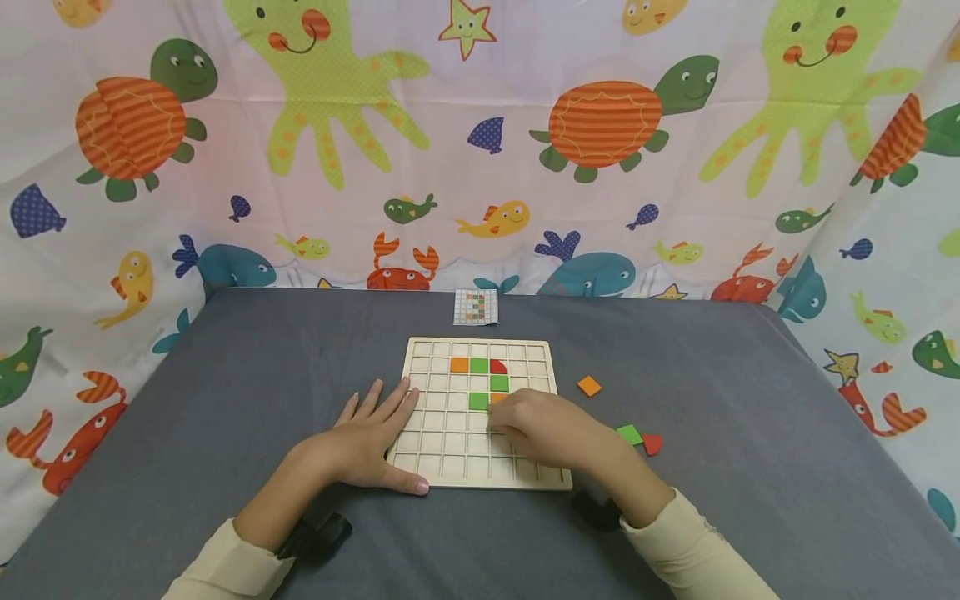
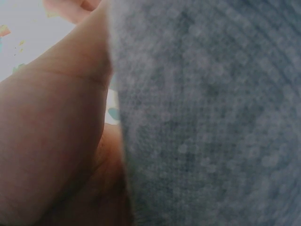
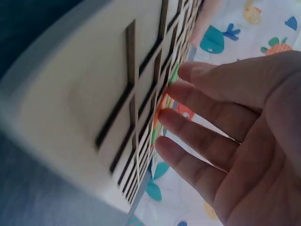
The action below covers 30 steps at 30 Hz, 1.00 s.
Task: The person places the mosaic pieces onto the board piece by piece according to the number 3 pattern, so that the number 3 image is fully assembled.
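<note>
A pale wooden grid board [image 1: 442, 467] lies on the grey cloth. My left hand [image 1: 372, 442] rests spread over its left edge. With its fingertips, my right hand [image 1: 551, 429] touches the tiles in the middle; the right wrist view shows those fingers [image 3: 202, 101] loosely extended. An orange tile [image 1: 497, 397] is partly hidden under them. Beside it sits a green tile [image 1: 477, 402], with another green tile [image 1: 499, 383] above. The upper row holds an orange tile [image 1: 459, 365], a green tile [image 1: 478, 365] and a red rounded tile [image 1: 498, 367].
Right of the board lie a loose orange tile [image 1: 589, 386], a green tile [image 1: 628, 434] and a red rounded piece [image 1: 652, 444]. Behind the board is a small card with a coloured grid [image 1: 476, 307]. A sea-animal curtain [image 1: 450, 175] surrounds the table's back and sides.
</note>
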### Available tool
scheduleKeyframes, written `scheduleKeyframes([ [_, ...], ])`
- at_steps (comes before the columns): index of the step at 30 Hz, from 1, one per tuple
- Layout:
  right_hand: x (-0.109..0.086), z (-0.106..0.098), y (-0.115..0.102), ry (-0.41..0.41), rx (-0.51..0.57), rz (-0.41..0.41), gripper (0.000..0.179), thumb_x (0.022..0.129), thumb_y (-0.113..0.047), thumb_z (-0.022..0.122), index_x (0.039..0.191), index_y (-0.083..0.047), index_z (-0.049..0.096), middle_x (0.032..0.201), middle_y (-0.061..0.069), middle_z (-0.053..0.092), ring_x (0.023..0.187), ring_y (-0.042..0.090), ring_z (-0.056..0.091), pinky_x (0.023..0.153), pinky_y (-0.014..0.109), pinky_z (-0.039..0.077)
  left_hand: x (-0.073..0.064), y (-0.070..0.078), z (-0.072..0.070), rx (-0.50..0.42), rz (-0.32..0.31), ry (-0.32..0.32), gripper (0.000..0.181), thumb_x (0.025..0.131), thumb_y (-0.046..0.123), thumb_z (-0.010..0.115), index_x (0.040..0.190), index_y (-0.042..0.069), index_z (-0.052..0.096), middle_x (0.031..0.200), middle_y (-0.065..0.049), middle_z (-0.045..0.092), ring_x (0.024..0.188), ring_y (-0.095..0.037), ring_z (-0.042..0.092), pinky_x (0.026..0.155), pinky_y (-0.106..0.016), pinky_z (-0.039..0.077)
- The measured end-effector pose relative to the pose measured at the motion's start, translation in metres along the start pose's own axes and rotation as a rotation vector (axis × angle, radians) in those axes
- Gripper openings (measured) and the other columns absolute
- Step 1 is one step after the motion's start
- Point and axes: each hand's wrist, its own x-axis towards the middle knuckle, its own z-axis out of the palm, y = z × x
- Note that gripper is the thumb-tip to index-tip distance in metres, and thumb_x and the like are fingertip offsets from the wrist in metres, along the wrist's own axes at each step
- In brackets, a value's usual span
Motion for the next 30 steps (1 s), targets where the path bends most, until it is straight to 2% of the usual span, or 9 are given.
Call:
scheduleKeyframes([
  [2,-0.008,-0.002,0.003,0.009,0.031,-0.009,0.023,0.091,0.005,0.065,0.075,-0.012,0.061,0.069,-0.007,0.041,0.066,0.009,0.042,0.060,0.025,0.033,0.000,0.000,0.001,0.001,-0.003,-0.003,0.128,0.072,0.078,0.070,0.162,0.009,0.011,0.168,-0.010,0.002,0.150,-0.043,-0.005,0.114,-0.065,-0.001],
  [3,-0.012,-0.004,0.004,0.009,0.042,-0.010,0.024,0.091,0.005,0.065,0.075,-0.012,0.059,0.069,-0.008,0.040,0.066,0.008,0.040,0.060,0.025,0.032,0.000,0.000,0.001,-0.003,-0.001,-0.003,0.128,0.072,0.077,0.071,0.162,0.009,0.011,0.168,-0.010,0.002,0.150,-0.043,-0.005,0.114,-0.065,-0.001],
  [8,-0.033,-0.008,0.016,0.001,0.073,0.027,0.020,0.090,0.004,0.068,0.080,-0.013,0.063,0.074,-0.007,0.050,0.070,0.006,0.044,0.062,0.024,0.039,0.001,0.000,0.001,-0.003,0.003,-0.008,0.128,0.072,0.077,0.071,0.162,0.009,0.011,0.168,-0.011,0.002,0.150,-0.043,-0.006,0.114,-0.065,-0.002],
  [11,-0.048,-0.011,0.024,-0.004,0.075,0.078,0.016,0.088,0.002,0.073,0.092,-0.013,0.070,0.086,-0.007,0.063,0.078,0.007,0.055,0.070,0.027,0.049,0.001,0.000,0.002,-0.004,0.004,-0.010,0.128,0.072,0.078,0.070,0.162,0.009,0.011,0.168,-0.010,0.001,0.150,-0.043,-0.006,0.114,-0.065,-0.002],
  [13,-0.057,-0.015,0.029,-0.019,0.071,0.124,0.021,0.085,0.002,0.076,0.100,-0.012,0.073,0.096,-0.006,0.068,0.087,0.009,0.061,0.077,0.031,0.053,0.001,-0.001,0.002,0.001,0.002,-0.009,0.128,0.072,0.079,0.070,0.162,0.010,0.011,0.168,-0.009,0.001,0.150,-0.042,-0.006,0.114,-0.065,-0.002],
  [19,-0.079,-0.036,0.039,-0.088,0.087,0.308,0.037,0.079,0.004,0.078,0.113,-0.010,0.074,0.112,0.000,0.071,0.104,0.022,0.065,0.088,0.043,0.053,0.003,-0.003,0.002,0.000,0.009,-0.002,0.129,0.071,0.079,0.070,0.162,0.009,0.010,0.168,-0.010,0.000,0.150,-0.043,-0.006,0.114,-0.066,-0.002],
  [23,-0.091,-0.048,0.043,-0.139,0.072,0.400,0.036,0.073,0.001,0.081,0.107,-0.009,0.074,0.108,0.004,0.069,0.101,0.024,0.063,0.086,0.046,0.052,0.003,-0.003,0.003,-0.007,0.016,-0.007,0.130,0.071,0.080,0.069,0.162,0.009,0.010,0.168,-0.010,0.000,0.150,-0.043,-0.006,0.114,-0.065,-0.003],
  [27,-0.100,-0.052,0.046,-0.198,0.050,0.467,0.035,0.068,-0.002,0.087,0.098,-0.009,0.071,0.097,0.002,0.061,0.086,0.020,0.055,0.075,0.041,0.051,0.002,-0.003,0.002,-0.011,0.020,0.000,0.131,0.070,0.081,0.069,0.162,0.007,0.011,0.168,-0.012,0.000,0.150,-0.044,-0.006,0.113,-0.066,-0.003],
  [30,-0.102,-0.050,0.047,-0.207,0.054,0.548,0.036,0.067,0.003,0.085,0.095,-0.010,0.067,0.093,0.002,0.055,0.080,0.019,0.051,0.069,0.037,0.048,0.001,-0.003,0.002,-0.010,0.020,-0.002,0.131,0.070,0.081,0.069,0.162,0.008,0.011,0.168,-0.012,0.000,0.150,-0.044,-0.006,0.113,-0.066,-0.003],
])
